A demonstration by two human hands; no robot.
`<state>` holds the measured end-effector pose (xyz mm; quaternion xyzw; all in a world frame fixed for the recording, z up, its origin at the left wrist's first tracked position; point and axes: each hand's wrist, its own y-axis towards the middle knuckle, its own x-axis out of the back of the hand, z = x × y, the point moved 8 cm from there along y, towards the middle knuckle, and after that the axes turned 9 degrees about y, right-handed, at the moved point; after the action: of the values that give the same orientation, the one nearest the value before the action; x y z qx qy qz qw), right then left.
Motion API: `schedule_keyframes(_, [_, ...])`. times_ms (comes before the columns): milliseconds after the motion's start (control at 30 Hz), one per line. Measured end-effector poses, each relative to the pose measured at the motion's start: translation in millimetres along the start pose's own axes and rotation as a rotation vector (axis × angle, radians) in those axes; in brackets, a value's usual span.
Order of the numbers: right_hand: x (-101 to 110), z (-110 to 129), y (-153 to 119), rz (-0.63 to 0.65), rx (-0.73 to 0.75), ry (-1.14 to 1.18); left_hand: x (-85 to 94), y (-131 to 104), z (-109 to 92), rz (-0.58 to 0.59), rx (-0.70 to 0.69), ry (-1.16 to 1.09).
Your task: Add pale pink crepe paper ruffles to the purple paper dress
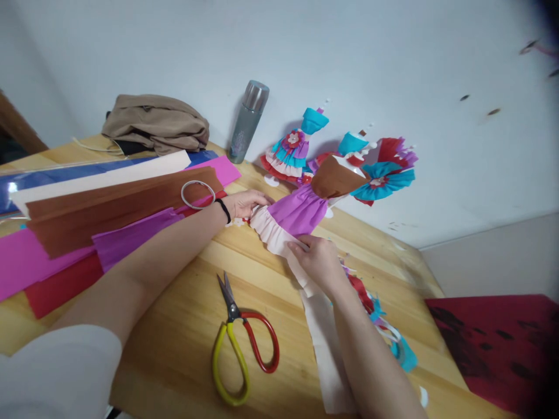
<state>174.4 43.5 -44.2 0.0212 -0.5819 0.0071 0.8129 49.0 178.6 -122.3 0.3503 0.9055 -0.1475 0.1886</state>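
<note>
A small paper dress with a brown top [335, 176] and a purple skirt [299, 212] leans at the middle of the table. Along the skirt's lower edge runs a gathered pale pink strip [273, 234], whose loose length hangs down toward the table's front edge. My left hand [250, 203] is at the strip's left end, its fingertips partly hidden behind the skirt. Thumb and fingers of my right hand [318, 259] pinch the strip at the skirt's lower right. Scissors [233, 313] with one yellow and one red handle lie partly open on the wood below.
Crepe paper sheets [122, 203] and a white ring [198, 194] lie at left. Behind are a brown cloth [157, 123], a bottle [248, 122] and finished paper dresses [288, 152]. Paper scraps [364, 294] lie beyond my right forearm. A red surface [498, 343] is at far right.
</note>
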Motion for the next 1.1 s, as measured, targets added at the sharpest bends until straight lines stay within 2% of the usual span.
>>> schedule_keyframes(367, [3, 0, -1, -0.008, -0.008, 0.004, -12.4, -4, -3, -0.016, 0.013, 0.065])
schedule_keyframes(800, [2, 6, -1, 0.01, 0.005, -0.014, -3.3, -2, -7, -0.055, -0.005, 0.186])
schedule_keyframes(933, [1, 8, -1, 0.02, 0.022, -0.012, -6.2, -10, -18, -0.056, -0.034, 0.264])
schedule_keyframes(1100, [1, 11, -1, 0.019, 0.029, -0.003, -2.7, -26, -45, -0.116, -0.074, 0.454])
